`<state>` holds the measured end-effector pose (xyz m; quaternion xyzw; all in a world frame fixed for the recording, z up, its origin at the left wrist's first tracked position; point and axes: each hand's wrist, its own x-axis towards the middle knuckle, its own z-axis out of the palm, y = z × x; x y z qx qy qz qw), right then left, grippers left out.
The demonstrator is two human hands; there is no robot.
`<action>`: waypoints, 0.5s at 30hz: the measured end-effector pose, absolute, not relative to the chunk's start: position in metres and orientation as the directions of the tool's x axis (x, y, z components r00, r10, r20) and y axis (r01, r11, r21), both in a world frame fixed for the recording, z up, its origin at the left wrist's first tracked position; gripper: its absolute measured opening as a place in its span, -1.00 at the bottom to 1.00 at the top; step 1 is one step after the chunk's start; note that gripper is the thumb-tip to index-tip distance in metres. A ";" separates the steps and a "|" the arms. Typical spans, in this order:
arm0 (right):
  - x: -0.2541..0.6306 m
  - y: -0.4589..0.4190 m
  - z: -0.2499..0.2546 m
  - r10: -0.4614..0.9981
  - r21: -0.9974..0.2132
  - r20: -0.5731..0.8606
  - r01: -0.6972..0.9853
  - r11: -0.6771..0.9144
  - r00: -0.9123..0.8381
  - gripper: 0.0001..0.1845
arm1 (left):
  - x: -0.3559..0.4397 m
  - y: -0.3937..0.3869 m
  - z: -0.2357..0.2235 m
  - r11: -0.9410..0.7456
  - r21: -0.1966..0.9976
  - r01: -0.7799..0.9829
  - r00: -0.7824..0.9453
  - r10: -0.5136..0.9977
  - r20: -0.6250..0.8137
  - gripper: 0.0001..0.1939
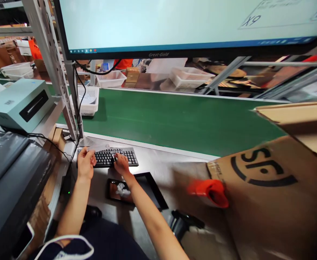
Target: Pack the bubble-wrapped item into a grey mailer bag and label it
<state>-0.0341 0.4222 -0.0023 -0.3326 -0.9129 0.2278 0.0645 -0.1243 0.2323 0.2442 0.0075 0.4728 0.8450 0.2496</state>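
My left hand (86, 161) is over the left end of a black keyboard (131, 157), thumb and fingers pinched together. From that pinch a thin, see-through plastic piece (102, 147) seems to stretch over the top keys. My right hand (121, 164) is curled closed above the middle of the keys; a small pale bit shows at its fingertips, too small to name. Below the right wrist lies a dark, shiny phone-sized case (114, 190) with crumpled clear plastic (123, 190) on it. Beside it, partly behind my right forearm, is a black flat tray (153, 189).
A large monitor (158, 55) hangs ahead, above a green conveyor belt (158, 115) with a white basket (89, 104). On the right stand a cardboard box (258, 209) and an orange tape dispenser (214, 193). A label printer (20, 103) sits left; a black scanner (181, 224) lies near me.
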 end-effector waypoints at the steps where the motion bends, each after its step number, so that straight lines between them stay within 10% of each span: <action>1: -0.037 0.421 -0.001 0.633 -0.465 -0.037 0.575 0.674 -0.773 -0.32 | -0.124 0.232 0.243 -0.430 0.802 -0.414 -0.876 0.427 -0.223 -0.46; 7: -0.037 0.415 0.026 0.682 -0.589 0.067 0.523 0.616 -0.728 -0.45 | -0.127 0.227 0.229 -0.419 0.818 -0.393 -0.877 0.437 -0.197 -0.44; 10: -0.021 0.402 0.050 0.780 -0.943 0.007 0.256 0.213 -0.626 -0.38 | -0.119 0.222 0.204 -0.364 0.860 -0.358 -0.885 0.425 -0.189 -0.43; 13: 0.009 0.380 0.072 0.685 -0.974 -0.190 0.047 -0.221 -0.703 -0.22 | -0.095 0.220 0.164 -0.223 0.918 -0.329 -0.851 0.490 -0.186 -0.43; 15: 0.030 0.367 0.082 0.641 -0.968 -0.198 0.046 -0.245 -0.742 -0.31 | -0.073 0.220 0.133 -0.114 0.941 -0.319 -0.807 0.552 -0.207 -0.41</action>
